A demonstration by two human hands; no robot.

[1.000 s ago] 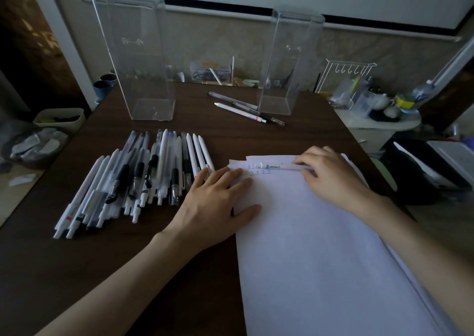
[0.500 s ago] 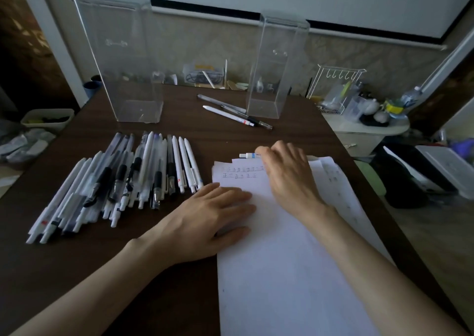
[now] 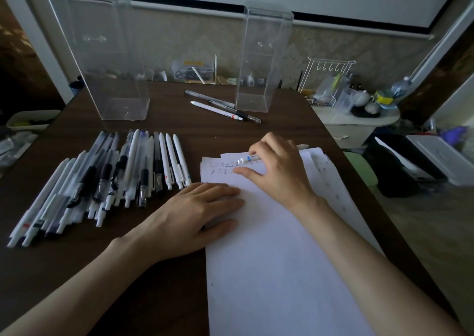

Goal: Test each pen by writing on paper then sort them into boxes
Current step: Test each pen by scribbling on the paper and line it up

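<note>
Careful: your right hand (image 3: 277,171) curls round the white pen (image 3: 250,159) at the top of the paper (image 3: 277,271) while your flat left hand (image 3: 195,217) pins the sheet, so lifting it could let the page skid mid-stroke.

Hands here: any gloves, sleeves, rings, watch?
Left hand and right hand are both bare: no gloves, rings, watch or bands on fingers or wrists. No sleeves show anywhere up to the frame edge.
</note>
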